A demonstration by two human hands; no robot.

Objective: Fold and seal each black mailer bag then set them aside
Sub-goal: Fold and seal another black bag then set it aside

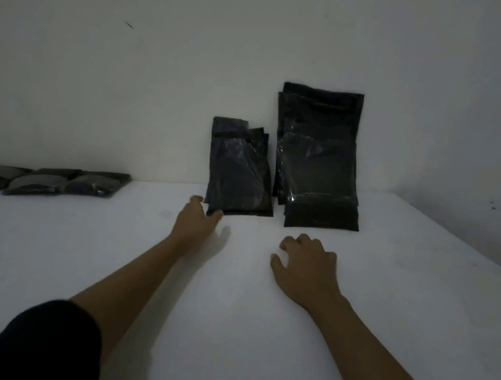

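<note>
The left hand [195, 221] reached far and pinched the near corner of the smaller stack of black mailer bags [240, 170] against the wall; the right hand [305, 264] rested loosely curled, holding nothing, on the white desk [230, 325].

Two stacks of black mailer bags against wall: smaller stack [240, 170], larger stack [318, 156]; bag count per stack unclear. Folded bags [48, 181] at left: roughly six.

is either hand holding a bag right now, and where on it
The left hand pinches the near left corner of the smaller bag stack. The right hand rests on the table, holding nothing.
</note>
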